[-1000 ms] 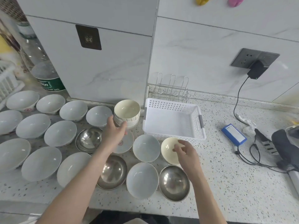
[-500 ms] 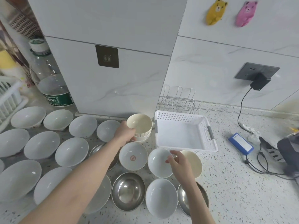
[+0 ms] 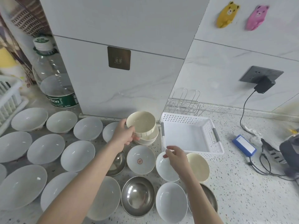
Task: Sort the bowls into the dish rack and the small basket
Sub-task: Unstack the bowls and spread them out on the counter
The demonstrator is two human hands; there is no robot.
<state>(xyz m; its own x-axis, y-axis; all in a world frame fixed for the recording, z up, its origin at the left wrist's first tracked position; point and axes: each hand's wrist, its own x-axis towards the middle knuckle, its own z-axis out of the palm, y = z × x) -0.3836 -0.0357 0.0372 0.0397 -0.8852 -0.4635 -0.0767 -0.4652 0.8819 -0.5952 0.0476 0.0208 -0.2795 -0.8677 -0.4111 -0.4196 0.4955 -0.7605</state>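
**Left hand on the cream stack, right hand at a white bowl's rim**

The left hand (image 3: pixel 124 135) grips the top cream bowl (image 3: pixel 141 122) of a short stack, fingers curled round its near side and thumb at the rim. The stack stands just beside the left wall of the small white basket (image 3: pixel 191 147), with a narrow strip of counter between them. How many bowls sit under the top one cannot be told exactly; at least two rims show.

The right hand (image 3: pixel 177 157) hovers over a small white bowl (image 3: pixel 165 168), fingertips pinched at its far rim. Whether it is lifted off the counter cannot be told. This bowl touches a tilted cream bowl (image 3: pixel 199 167) on its right, which lies against the basket's near wall.

The basket holds nothing. Behind it, against the wall, stands the wire dish rack (image 3: pixel 186 104), its slots unfilled.

Three steel bowls show: one (image 3: pixel 137 196) near the front edge, one (image 3: pixel 117 164) under the left forearm, one (image 3: pixel 208 198) mostly hidden by the right forearm. A white bowl with a red mark (image 3: pixel 140 159) sits between the two hands. About a dozen more white bowls crowd the counter to the left, rims nearly touching, some cut off by the frame.

To the basket's right the speckled counter (image 3: pixel 234 191) lies open as far as a blue box (image 3: pixel 244 145) and black cables (image 3: pixel 265 165).
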